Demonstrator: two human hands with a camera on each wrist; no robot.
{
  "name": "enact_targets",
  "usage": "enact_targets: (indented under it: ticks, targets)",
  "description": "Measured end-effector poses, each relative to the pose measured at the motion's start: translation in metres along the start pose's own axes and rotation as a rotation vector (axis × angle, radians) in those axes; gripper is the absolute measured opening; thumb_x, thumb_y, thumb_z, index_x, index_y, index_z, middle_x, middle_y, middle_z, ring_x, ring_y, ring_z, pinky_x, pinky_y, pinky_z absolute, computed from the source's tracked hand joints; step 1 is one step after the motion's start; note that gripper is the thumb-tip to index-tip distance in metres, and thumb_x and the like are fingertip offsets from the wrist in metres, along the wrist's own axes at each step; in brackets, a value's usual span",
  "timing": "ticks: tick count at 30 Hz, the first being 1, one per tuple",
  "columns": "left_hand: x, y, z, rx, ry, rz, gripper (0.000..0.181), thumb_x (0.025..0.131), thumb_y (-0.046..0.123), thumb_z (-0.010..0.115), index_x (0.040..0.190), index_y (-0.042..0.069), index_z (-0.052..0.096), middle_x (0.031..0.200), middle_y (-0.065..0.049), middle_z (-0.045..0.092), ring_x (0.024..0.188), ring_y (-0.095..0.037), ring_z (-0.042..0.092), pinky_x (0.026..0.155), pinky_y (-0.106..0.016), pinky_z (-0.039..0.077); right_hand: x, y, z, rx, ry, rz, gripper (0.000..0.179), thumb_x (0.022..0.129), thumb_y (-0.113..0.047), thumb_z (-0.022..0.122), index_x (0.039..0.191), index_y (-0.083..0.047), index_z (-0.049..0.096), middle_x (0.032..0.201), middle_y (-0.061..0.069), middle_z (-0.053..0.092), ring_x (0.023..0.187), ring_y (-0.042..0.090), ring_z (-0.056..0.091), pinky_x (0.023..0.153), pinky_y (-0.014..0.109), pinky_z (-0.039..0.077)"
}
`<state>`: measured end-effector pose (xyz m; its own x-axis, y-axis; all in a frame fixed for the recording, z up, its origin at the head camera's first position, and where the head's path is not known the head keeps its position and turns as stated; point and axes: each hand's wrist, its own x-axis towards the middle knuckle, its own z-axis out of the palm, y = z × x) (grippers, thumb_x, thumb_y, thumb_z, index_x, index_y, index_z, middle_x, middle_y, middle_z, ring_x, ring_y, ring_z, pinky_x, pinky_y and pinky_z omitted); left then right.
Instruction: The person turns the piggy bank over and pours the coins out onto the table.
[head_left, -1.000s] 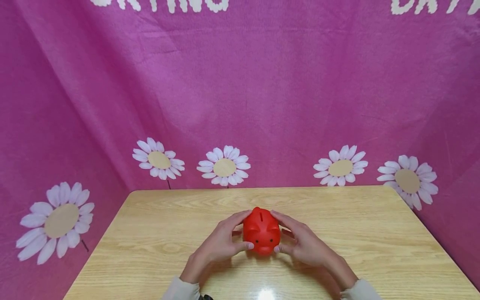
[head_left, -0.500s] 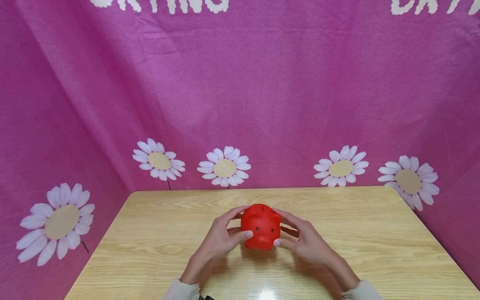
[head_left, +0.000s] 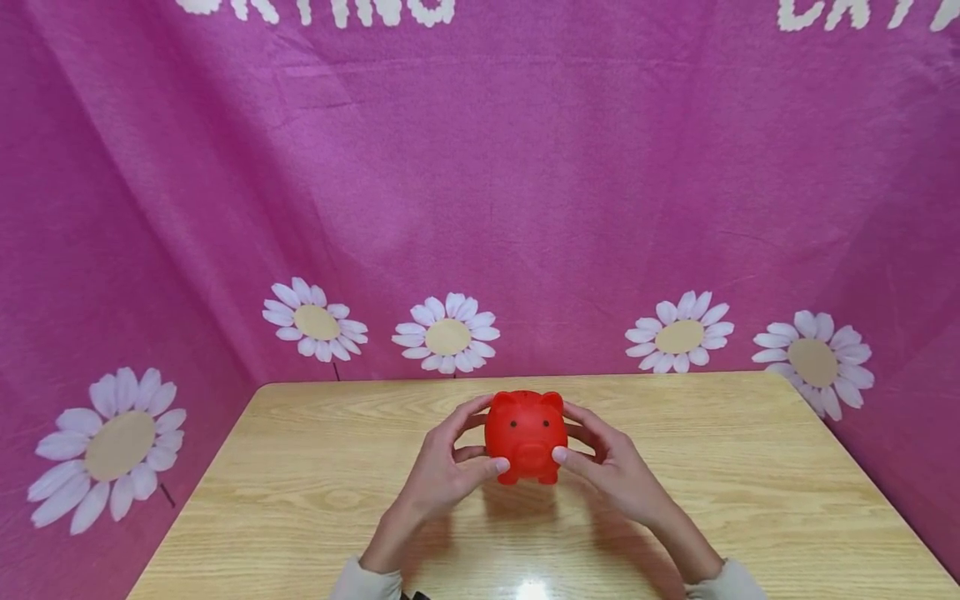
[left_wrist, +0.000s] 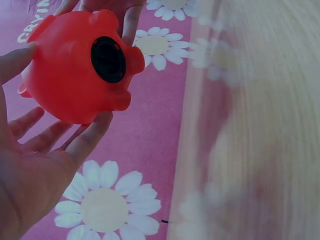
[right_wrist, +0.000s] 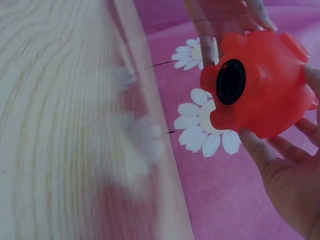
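A red piggy bank point(head_left: 527, 437) with black dot eyes is held up off the table between both hands, its snout toward the head camera. My left hand point(head_left: 442, 462) grips its left side, thumb by the snout and fingers spread behind. On the other side my right hand point(head_left: 618, 467) mirrors this, thumb near the snout. The left wrist view shows the belly of the piggy bank point(left_wrist: 65, 70) with its stubby feet and a round black plug point(left_wrist: 108, 59). That same plug point(right_wrist: 231, 81) faces the right wrist camera too.
A light wood table point(head_left: 322, 467) lies below, with shadows of the hands and a bright light reflection point(head_left: 532, 590) near the front. Behind and at the sides hangs a magenta cloth point(head_left: 487, 183) printed with white daisies point(head_left: 447, 336).
Both hands have lifted the piggy bank from the table and tilted it back. The face has turned up toward the head camera, and the coin slot has tipped almost out of sight.
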<state>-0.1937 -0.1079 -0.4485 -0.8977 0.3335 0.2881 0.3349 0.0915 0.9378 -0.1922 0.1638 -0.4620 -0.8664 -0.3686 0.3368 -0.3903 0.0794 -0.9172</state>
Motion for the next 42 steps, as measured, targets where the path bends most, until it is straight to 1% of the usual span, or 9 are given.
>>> enact_targets:
  ticks: [7,9,13,16,20,23,28,33,42]
  targets:
    - [0.007,0.009,-0.001,0.092,0.055,0.058,0.078,0.091,0.017,0.086,0.159,0.024,0.048,0.158,-0.002,0.057,0.145,-0.032,0.056,0.093,-0.029,0.065,0.009,-0.013,0.001,-0.09,0.064,0.02,0.055,0.104,-0.011,0.071,0.156,-0.01,0.054,0.157,0.019,0.057,0.132,0.041,0.067,0.097,0.024,0.062]
    - [0.011,0.011,0.0,0.103,0.072,0.077,0.075,0.093,0.018,0.085,0.158,0.023,0.049,0.158,-0.002,0.058,0.144,-0.031,0.057,0.093,-0.03,0.065,0.012,-0.016,0.001,-0.114,0.09,0.024,0.055,0.104,-0.012,0.07,0.156,-0.009,0.054,0.156,0.019,0.058,0.13,0.045,0.066,0.096,0.024,0.062]
    - [0.017,0.015,0.003,0.1,0.104,0.1,0.072,0.095,0.021,0.083,0.158,0.021,0.048,0.157,-0.004,0.059,0.142,-0.031,0.059,0.094,-0.032,0.066,0.016,-0.021,-0.001,-0.154,0.113,0.004,0.054,0.106,-0.011,0.067,0.158,-0.008,0.052,0.154,0.021,0.06,0.127,0.044,0.068,0.095,0.023,0.062]
    - [0.02,0.017,0.006,0.069,0.127,0.102,0.069,0.096,0.019,0.082,0.157,0.019,0.049,0.156,-0.008,0.059,0.139,-0.034,0.06,0.093,-0.033,0.066,0.017,-0.023,-0.003,-0.173,0.104,-0.018,0.056,0.106,-0.01,0.066,0.159,-0.007,0.05,0.152,0.022,0.061,0.126,0.032,0.071,0.095,0.022,0.061]
    - [0.02,0.017,0.008,0.063,0.137,0.068,0.064,0.097,0.02,0.081,0.155,0.022,0.052,0.154,-0.006,0.061,0.138,-0.032,0.061,0.092,-0.032,0.067,0.016,-0.023,-0.003,-0.172,0.095,-0.014,0.058,0.105,-0.01,0.067,0.16,-0.008,0.05,0.151,0.022,0.062,0.127,0.035,0.07,0.094,0.022,0.061]
    - [0.019,0.016,0.008,0.074,0.132,0.044,0.061,0.098,0.025,0.08,0.153,0.025,0.053,0.152,-0.002,0.062,0.138,-0.029,0.061,0.092,-0.031,0.066,0.015,-0.022,-0.002,-0.154,0.095,-0.003,0.057,0.105,-0.01,0.067,0.159,-0.007,0.05,0.154,0.023,0.059,0.129,0.049,0.066,0.095,0.022,0.061]
    - [0.019,0.015,0.009,0.064,0.132,0.039,0.057,0.099,0.027,0.078,0.151,0.029,0.054,0.151,0.0,0.063,0.136,-0.028,0.063,0.091,-0.031,0.067,0.015,-0.021,-0.001,-0.123,0.099,0.001,0.059,0.105,-0.01,0.068,0.16,-0.01,0.049,0.16,0.021,0.053,0.132,0.05,0.064,0.096,0.022,0.061]
    - [0.02,0.013,0.009,0.049,0.151,0.053,0.052,0.101,0.025,0.076,0.149,0.027,0.057,0.151,-0.005,0.064,0.134,-0.033,0.065,0.09,-0.034,0.067,0.015,-0.021,0.0,-0.092,0.084,-0.013,0.062,0.104,-0.008,0.068,0.162,-0.015,0.047,0.163,0.018,0.049,0.135,0.051,0.061,0.094,0.025,0.064]
    - [0.02,0.015,0.01,0.025,0.185,0.048,0.047,0.103,0.025,0.073,0.148,0.025,0.061,0.146,-0.009,0.067,0.125,-0.036,0.069,0.085,-0.032,0.068,0.015,-0.023,0.004,-0.095,0.109,-0.046,0.062,0.103,-0.006,0.069,0.16,-0.016,0.048,0.164,0.014,0.05,0.134,0.041,0.064,0.098,0.025,0.062]
